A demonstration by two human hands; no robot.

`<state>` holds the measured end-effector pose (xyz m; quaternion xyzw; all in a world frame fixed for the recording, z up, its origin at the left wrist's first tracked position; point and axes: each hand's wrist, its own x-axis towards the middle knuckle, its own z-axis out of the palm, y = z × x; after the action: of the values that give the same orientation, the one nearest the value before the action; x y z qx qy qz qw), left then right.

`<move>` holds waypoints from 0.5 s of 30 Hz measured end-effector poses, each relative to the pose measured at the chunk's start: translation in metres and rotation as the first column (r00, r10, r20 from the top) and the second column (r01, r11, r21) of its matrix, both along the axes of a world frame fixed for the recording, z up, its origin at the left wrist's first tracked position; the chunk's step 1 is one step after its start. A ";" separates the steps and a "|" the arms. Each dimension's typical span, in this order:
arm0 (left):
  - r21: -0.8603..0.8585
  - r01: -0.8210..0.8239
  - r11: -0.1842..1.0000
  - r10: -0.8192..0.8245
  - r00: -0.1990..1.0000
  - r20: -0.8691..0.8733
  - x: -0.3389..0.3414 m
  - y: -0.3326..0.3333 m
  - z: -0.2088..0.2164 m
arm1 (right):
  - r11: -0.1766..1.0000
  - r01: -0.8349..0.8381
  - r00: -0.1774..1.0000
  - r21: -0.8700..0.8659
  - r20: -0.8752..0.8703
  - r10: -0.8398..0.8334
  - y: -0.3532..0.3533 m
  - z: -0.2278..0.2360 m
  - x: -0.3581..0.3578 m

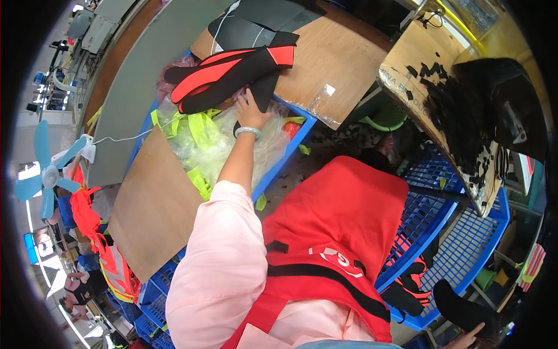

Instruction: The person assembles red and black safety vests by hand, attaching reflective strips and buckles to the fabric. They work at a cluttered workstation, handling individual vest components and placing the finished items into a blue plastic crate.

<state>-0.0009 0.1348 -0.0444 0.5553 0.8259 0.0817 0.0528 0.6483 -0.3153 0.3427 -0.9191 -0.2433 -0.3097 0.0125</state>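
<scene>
My left arm, in a pink sleeve, reaches across to a stack of long black pieces with bright red-orange panels (229,78). My left hand (251,111), with a pale bangle at the wrist, lies with fingers stretched out against a black flap (265,89) below the stack. The stack rests over a blue crate (297,138) full of clear plastic film (224,148) and neon-yellow strips (200,129). At the lower right edge only part of my right hand (469,337) shows, one finger extended, against a curved black fabric piece (459,305) that it appears to hold.
A brown board (154,203) leans by the crate, and a wooden tabletop (325,61) lies beyond. To the right, black scraps (450,110) cover a tilted board. Blue baskets (474,250) hold more black-and-red pieces (411,288). A blue fan (50,174) stands at left.
</scene>
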 end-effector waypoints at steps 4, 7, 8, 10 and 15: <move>0.033 0.042 0.999 -0.047 0.990 0.135 -0.012 0.019 -0.006 | 0.939 0.202 0.979 -0.278 0.049 -0.196 0.027 -0.002 -0.010; 0.177 0.117 0.977 -0.169 0.936 0.310 -0.028 -0.002 -0.012 | 0.963 -0.252 0.964 -0.101 -0.112 0.240 0.022 -0.021 0.013; 0.251 0.143 0.957 -0.232 0.897 0.376 -0.032 -0.016 -0.012 | 0.894 -0.448 0.881 0.024 -0.154 0.446 0.013 -0.030 0.029; 0.340 0.247 0.908 -0.394 0.781 0.484 -0.027 -0.049 0.007 | 0.960 -0.192 0.950 -0.206 -0.283 0.130 -0.049 -0.042 0.099; 0.327 0.428 0.843 -0.537 0.713 0.451 0.011 -0.123 0.077 | 0.955 0.022 0.868 -0.297 -0.468 -0.166 -0.043 -0.124 0.014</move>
<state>0.0100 0.0116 0.0321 0.7104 0.5916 0.2956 0.2407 0.6624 -0.3582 0.2188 -0.9704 -0.2282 -0.0301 -0.0728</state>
